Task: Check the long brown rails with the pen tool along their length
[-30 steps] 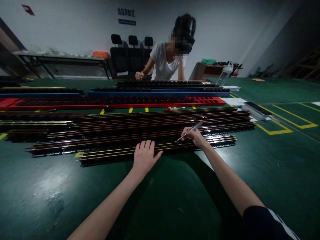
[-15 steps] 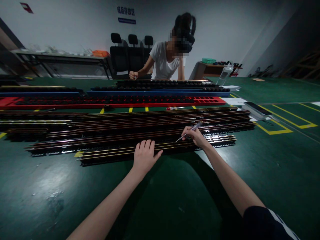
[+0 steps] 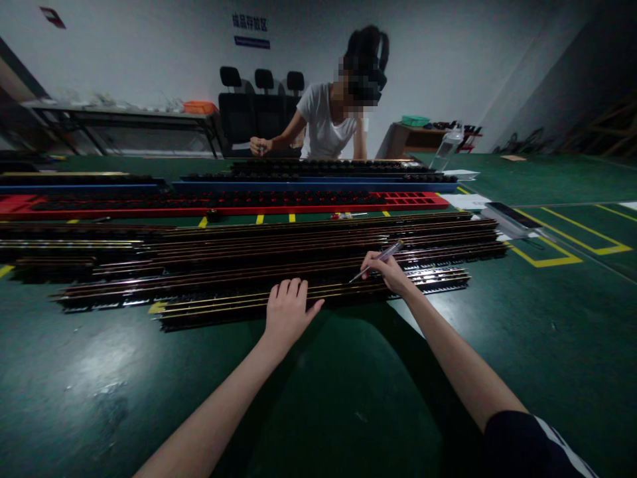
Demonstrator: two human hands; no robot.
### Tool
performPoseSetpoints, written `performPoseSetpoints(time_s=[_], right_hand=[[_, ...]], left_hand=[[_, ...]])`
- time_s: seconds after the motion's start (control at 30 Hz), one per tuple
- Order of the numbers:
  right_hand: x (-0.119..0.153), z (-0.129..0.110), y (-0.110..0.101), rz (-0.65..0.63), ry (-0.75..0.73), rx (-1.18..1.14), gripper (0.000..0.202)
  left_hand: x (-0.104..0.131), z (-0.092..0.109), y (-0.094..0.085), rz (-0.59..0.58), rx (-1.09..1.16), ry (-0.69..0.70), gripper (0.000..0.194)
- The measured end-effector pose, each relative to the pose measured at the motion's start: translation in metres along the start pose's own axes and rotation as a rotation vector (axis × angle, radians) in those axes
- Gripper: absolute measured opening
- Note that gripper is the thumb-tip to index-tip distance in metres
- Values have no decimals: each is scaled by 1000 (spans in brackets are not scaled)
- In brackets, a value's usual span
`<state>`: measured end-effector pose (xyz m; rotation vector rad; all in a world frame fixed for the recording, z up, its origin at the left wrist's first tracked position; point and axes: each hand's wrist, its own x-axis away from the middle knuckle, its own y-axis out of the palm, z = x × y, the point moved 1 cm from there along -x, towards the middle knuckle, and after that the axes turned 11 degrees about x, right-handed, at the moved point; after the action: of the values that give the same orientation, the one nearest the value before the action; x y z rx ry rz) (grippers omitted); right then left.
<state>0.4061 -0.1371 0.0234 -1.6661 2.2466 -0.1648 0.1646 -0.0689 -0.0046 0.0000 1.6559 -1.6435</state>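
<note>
Now slim clear screwdriver (image 3: 381, 258), glossy ribbed rails (image 3: 239, 302).

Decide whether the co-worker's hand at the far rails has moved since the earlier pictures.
Yes. The co-worker's hand has slid toward the picture's left, closer to the black chairs.

Nearest rail strip (image 3: 239, 307): long, dark, with thin brass-coloured lines running its length; lies flat on the green floor, left to right, front-most of a bank of like strips. Left hand (image 3: 288, 312) rests palm-down on it, fingers spread across its top. Screwdriver (image 3: 379, 258): slim, clear-handled, pinched in the right hand (image 3: 391, 272), tilted, tip down-left onto the strip just beside the left hand.
</note>
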Motion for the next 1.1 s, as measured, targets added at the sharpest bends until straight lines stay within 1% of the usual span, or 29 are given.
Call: performPoseSetpoints(time_s=[0.2,0.43,0.67,0.83,0.97,1.1], right_hand=[[0,2,1,8,-6,18,26],[-2,0,7,59,9,6,28],[-3,-7,15,90,32,40,25],[-7,-11,30,106,8,61,23],[-10,-12,42,68,-18,57,23],[-9,-13,43,-10,-33,44,24]], left_hand=[[1,1,0,14,-9,-13,54],[0,3,-1,26,9,-5,56],[-1,6,-3,37,35,49,43],[0,6,-1,43,38,60,39],[-1,5,-1,32,51,72,41],[-1,4,0,14,50,49,41]])
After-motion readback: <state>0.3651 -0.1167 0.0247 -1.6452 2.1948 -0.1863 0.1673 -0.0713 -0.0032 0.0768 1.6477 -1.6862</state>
